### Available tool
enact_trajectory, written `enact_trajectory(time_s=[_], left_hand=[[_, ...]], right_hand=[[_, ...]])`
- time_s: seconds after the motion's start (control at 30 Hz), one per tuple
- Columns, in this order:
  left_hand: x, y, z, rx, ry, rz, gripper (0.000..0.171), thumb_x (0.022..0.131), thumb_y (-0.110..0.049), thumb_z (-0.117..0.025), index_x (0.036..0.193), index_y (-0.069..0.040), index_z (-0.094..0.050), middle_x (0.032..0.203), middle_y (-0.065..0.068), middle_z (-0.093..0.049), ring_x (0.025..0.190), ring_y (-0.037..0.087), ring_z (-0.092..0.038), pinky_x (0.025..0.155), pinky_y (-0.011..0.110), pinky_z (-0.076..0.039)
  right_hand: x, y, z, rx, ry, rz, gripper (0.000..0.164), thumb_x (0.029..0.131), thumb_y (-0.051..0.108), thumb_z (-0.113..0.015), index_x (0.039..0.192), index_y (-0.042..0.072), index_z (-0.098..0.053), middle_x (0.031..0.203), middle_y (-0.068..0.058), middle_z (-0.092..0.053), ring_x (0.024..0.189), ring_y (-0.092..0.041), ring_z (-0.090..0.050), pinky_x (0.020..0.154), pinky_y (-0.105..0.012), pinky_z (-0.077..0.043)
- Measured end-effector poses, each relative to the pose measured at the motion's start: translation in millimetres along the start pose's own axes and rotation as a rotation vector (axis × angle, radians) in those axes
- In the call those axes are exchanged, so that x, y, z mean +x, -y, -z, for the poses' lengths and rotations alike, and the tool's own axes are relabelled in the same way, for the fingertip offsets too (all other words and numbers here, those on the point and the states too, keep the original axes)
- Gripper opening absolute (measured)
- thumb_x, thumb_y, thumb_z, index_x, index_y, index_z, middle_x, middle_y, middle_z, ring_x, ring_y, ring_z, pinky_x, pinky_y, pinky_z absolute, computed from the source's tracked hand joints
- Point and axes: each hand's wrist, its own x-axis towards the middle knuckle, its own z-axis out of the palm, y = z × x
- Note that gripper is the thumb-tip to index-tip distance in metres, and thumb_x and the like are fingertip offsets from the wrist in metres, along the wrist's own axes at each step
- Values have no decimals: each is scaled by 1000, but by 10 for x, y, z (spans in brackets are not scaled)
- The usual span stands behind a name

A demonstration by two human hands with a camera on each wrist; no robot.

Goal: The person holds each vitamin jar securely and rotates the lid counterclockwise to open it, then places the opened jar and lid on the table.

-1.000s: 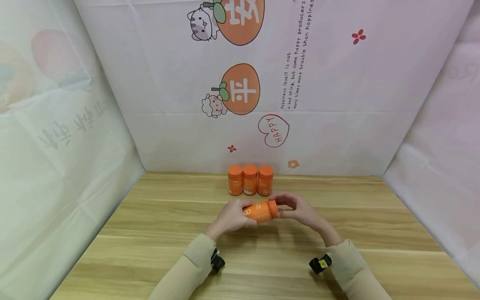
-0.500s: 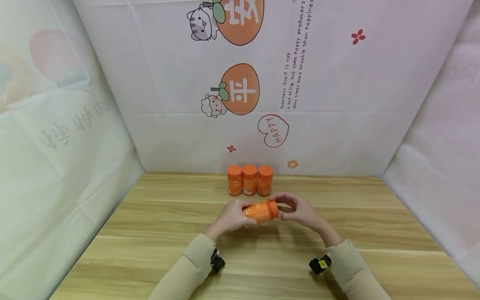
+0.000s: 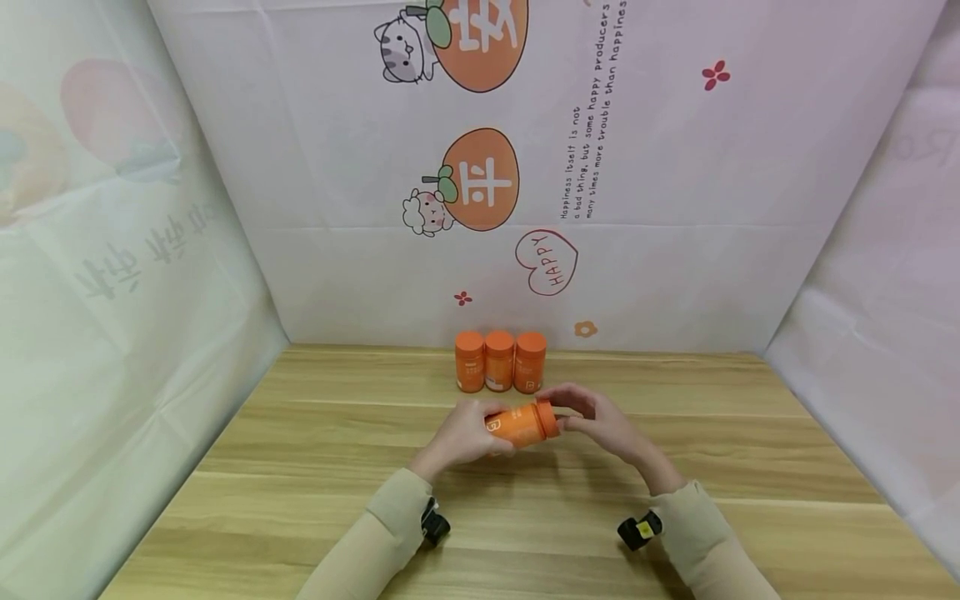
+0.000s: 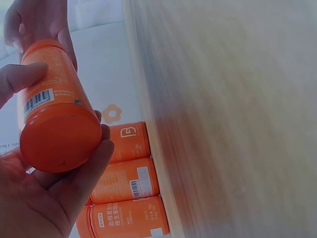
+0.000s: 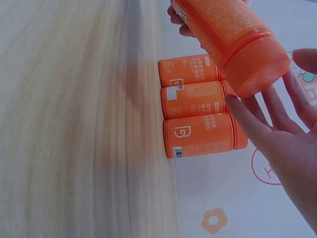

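Note:
An orange screw-cap bottle (image 3: 516, 426) is held tilted sideways above the table, its cap (image 5: 260, 65) toward the right. My left hand (image 3: 465, 433) grips the body; in the left wrist view the thumb presses the label near a barcode, with fingers curled underneath and the round base (image 4: 60, 140) facing the camera. My right hand (image 3: 600, 423) is spread loosely around the cap. In the right wrist view its fingers (image 5: 275, 110) extend along the cap's lower side, and the thumb stands a little off the cap's edge.
Three matching orange bottles (image 3: 499, 362) stand upright in a tight row behind the hands, near the back wall (image 3: 360, 283). They rest on a wood-grain table (image 3: 337, 433). White printed sheets form the walls on the left, right and back.
The bottle stays in the left hand in nearly the same place. My right hand's fingers and thumb have shifted slightly at the cap, the thumb now a little farther from it.

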Motion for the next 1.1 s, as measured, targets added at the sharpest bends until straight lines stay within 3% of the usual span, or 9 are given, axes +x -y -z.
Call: enact_trajectory(time_s=[0.2, 0.43, 0.57, 0.7, 0.93, 1.1], left_hand=[[7, 0, -7, 25, -1, -16, 52, 64, -27, -81, 112, -16, -68, 94, -3, -67, 77, 11, -57, 68, 26, -46], [19, -22, -11, 26, -15, 7, 52, 63, -28, -84, 111, -15, -68, 94, -4, -67, 78, 10, -57, 70, 26, -46], [25, -27, -20, 44, -25, 11, 55, 63, -31, -85, 113, -16, -68, 96, -4, -68, 80, 9, -57, 73, 27, -46], [31, -27, -28, 47, -41, 13, 57, 62, -32, -86, 113, -15, -68, 96, -4, -68, 81, 9, -57, 74, 28, -46], [32, -30, -41, 48, -78, 16, 57, 63, -28, -87, 114, -14, -68, 96, -2, -69, 81, 10, -58, 73, 28, -47], [27, -24, -46, 71, -98, 9, 55, 63, -27, -87, 114, -15, -68, 97, -3, -68, 82, 10, -58, 74, 28, -47]], right_hand=[[38, 41, -43, 18, -82, -88, 44, 99, 26, -50, 132, -2, -47, 133, -20, -51, 116, -13, -56, 93, -28, -49], [97, 41, -76, -35, -126, -229, 51, 100, 41, -42, 134, 3, -45, 134, -21, -49, 120, -30, -53, 92, -40, -50], [114, 22, -99, -86, -135, -301, 52, 99, 44, -42, 135, 6, -45, 134, -19, -49, 119, -31, -53, 92, -42, -49], [113, 21, -131, -106, -135, -324, 53, 99, 45, -41, 136, 7, -43, 133, -17, -49, 117, -30, -54, 93, -43, -49], [122, 0, -156, -36, -147, -349, 56, 98, 44, -44, 134, 2, -44, 129, -20, -50, 107, -24, -58, 90, -49, -49], [125, 16, -162, -28, -169, -386, 57, 97, 45, -47, 130, -1, -47, 124, -21, -53, 98, -22, -62, 87, -48, -51]])
